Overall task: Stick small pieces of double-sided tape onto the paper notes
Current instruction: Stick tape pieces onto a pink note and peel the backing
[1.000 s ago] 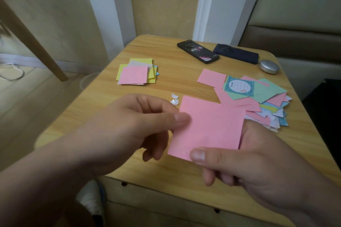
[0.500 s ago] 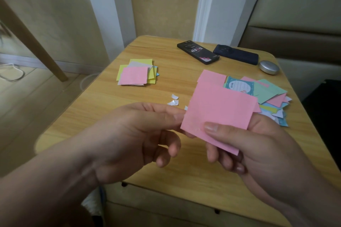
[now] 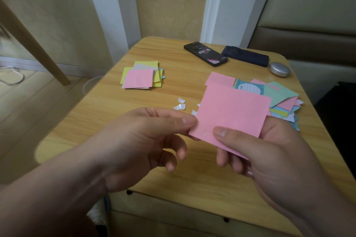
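Seen from the head camera, the right hand (image 3: 269,156) pinched a pink note (image 3: 231,117) by its lower edge above the worktop (image 3: 107,113), thumb on top. The left hand (image 3: 146,140) nipped the note's left edge. The paper looked thin, light and floppy, and best held lightly by its margins.
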Motion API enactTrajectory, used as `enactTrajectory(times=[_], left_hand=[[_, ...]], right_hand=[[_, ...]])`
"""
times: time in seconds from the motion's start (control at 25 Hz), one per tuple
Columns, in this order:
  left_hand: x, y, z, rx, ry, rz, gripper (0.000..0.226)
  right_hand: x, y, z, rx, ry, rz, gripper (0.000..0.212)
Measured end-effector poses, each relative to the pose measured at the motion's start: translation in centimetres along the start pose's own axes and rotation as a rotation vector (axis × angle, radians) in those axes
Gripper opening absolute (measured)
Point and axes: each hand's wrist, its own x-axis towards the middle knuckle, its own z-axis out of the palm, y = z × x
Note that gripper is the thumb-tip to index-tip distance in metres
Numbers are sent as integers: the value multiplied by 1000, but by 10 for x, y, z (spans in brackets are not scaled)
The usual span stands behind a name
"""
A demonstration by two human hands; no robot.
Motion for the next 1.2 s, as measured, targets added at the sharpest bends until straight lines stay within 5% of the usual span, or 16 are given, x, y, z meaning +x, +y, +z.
enactTrajectory(times=[0.68, 0.92, 1.2], left_hand=[[0, -9, 4, 426, 207, 169, 21], [2, -4, 2, 38, 172, 38, 30], [2, -8, 5, 61, 143, 1, 19]], right_hand=[[-3, -1, 13, -245, 96, -38, 36], [4, 5, 10, -189, 157, -54, 34], [0, 2, 12, -229, 177, -80, 35]])
